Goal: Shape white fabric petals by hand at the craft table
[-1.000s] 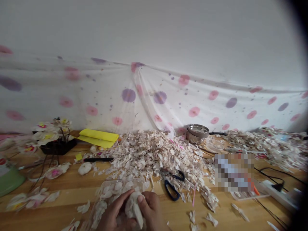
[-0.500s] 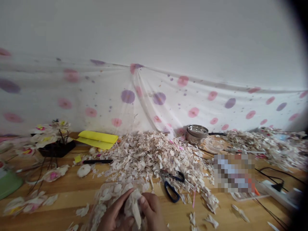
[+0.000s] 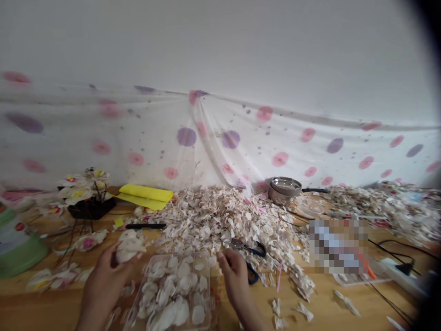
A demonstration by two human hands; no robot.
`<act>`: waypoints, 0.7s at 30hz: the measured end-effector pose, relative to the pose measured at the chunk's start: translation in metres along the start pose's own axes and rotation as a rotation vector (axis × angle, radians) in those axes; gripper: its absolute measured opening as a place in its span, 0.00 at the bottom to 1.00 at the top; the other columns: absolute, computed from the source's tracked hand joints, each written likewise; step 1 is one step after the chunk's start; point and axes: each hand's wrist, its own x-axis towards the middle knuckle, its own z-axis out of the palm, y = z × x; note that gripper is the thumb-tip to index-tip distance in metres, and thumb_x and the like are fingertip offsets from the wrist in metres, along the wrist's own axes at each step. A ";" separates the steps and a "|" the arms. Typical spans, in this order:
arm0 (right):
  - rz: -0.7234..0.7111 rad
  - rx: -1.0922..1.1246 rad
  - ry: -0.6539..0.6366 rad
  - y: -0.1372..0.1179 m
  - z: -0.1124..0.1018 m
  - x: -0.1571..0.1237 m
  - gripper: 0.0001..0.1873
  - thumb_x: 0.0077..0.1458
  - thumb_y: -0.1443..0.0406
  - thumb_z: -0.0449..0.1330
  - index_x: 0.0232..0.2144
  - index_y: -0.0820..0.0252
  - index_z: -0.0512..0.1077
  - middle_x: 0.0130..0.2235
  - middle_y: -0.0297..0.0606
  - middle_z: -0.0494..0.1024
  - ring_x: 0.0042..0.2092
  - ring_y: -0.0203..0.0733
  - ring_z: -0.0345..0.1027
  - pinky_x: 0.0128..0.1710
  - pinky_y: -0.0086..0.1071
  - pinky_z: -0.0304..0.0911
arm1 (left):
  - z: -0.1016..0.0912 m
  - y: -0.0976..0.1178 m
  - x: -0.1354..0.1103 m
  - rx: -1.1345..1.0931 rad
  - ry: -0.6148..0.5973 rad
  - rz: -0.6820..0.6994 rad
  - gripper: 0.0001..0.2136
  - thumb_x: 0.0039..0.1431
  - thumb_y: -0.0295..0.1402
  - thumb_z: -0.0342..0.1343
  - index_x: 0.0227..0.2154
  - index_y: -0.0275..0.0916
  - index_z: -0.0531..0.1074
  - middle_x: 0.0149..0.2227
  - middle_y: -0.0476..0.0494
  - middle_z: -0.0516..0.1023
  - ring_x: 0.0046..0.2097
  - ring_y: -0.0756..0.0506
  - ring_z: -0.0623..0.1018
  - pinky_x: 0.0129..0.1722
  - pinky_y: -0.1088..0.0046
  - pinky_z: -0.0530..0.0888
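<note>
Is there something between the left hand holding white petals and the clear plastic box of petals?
Nothing visible: the left hand holds the white petals just left of the clear plastic box, with only bare wooden table between.

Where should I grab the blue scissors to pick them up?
Take the scissors by their dark blue handle loops, coming from the near side by the right hand. The loops lie toward the table edge and partly show, while the blades point away, buried in the pile of white scraps.
</note>
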 end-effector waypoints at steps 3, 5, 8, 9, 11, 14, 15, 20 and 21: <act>-0.003 -0.007 -0.013 0.001 -0.003 0.007 0.20 0.55 0.50 0.52 0.19 0.55 0.57 0.22 0.27 0.54 0.26 0.37 0.49 0.26 0.31 0.45 | -0.003 -0.011 0.015 0.155 -0.026 -0.028 0.33 0.49 0.51 0.57 0.55 0.34 0.65 0.46 0.32 0.79 0.46 0.28 0.79 0.41 0.54 0.76; -0.005 -0.015 -0.027 0.002 -0.002 0.006 0.19 0.54 0.51 0.52 0.19 0.55 0.58 0.22 0.27 0.55 0.26 0.37 0.49 0.26 0.31 0.45 | 0.001 -0.017 0.017 0.200 -0.035 -0.009 0.32 0.51 0.49 0.55 0.55 0.33 0.64 0.48 0.31 0.78 0.48 0.30 0.79 0.43 0.56 0.75; -0.009 -0.024 -0.043 0.003 0.001 0.003 0.19 0.53 0.50 0.53 0.19 0.55 0.59 0.22 0.28 0.55 0.26 0.38 0.49 0.26 0.31 0.46 | 0.005 -0.023 0.018 0.251 -0.045 0.055 0.31 0.54 0.46 0.52 0.56 0.29 0.65 0.50 0.27 0.77 0.52 0.31 0.76 0.49 0.58 0.73; -0.009 -0.027 -0.046 0.003 0.002 0.002 0.19 0.53 0.50 0.53 0.19 0.55 0.59 0.22 0.28 0.55 0.26 0.38 0.49 0.26 0.31 0.45 | 0.005 -0.024 0.019 0.269 -0.045 0.079 0.30 0.54 0.46 0.52 0.55 0.29 0.66 0.50 0.27 0.77 0.53 0.31 0.75 0.51 0.57 0.71; -0.007 -0.036 -0.056 0.004 0.002 0.002 0.20 0.53 0.50 0.53 0.19 0.56 0.59 0.22 0.28 0.54 0.26 0.37 0.48 0.26 0.31 0.44 | 0.003 -0.026 0.019 0.305 -0.037 0.114 0.29 0.53 0.47 0.52 0.51 0.29 0.69 0.46 0.26 0.78 0.53 0.28 0.74 0.53 0.54 0.69; -0.002 -0.048 -0.078 0.005 0.004 0.003 0.20 0.52 0.49 0.53 0.18 0.56 0.59 0.21 0.28 0.54 0.25 0.37 0.48 0.25 0.31 0.44 | -0.001 -0.028 0.019 0.317 -0.026 0.137 0.25 0.53 0.47 0.51 0.46 0.30 0.72 0.41 0.27 0.78 0.49 0.27 0.75 0.49 0.53 0.70; -0.001 -0.051 -0.085 0.006 0.004 0.003 0.20 0.51 0.49 0.53 0.18 0.55 0.59 0.21 0.28 0.54 0.25 0.37 0.48 0.25 0.31 0.44 | -0.001 -0.028 0.018 0.306 -0.023 0.138 0.25 0.54 0.46 0.50 0.46 0.30 0.71 0.41 0.28 0.78 0.48 0.29 0.76 0.48 0.55 0.71; 0.007 -0.057 -0.107 0.007 0.008 0.001 0.22 0.51 0.47 0.53 0.17 0.55 0.58 0.20 0.28 0.55 0.24 0.38 0.49 0.24 0.31 0.46 | 0.003 -0.031 0.019 0.229 0.049 0.079 0.27 0.57 0.44 0.48 0.54 0.30 0.64 0.43 0.30 0.78 0.47 0.32 0.77 0.46 0.57 0.73; 0.005 -0.056 -0.115 0.007 0.009 0.000 0.22 0.51 0.47 0.53 0.17 0.55 0.58 0.20 0.28 0.55 0.24 0.38 0.50 0.24 0.31 0.46 | 0.004 -0.032 0.020 0.210 0.061 0.065 0.28 0.57 0.43 0.48 0.55 0.29 0.64 0.43 0.30 0.78 0.47 0.32 0.78 0.46 0.57 0.73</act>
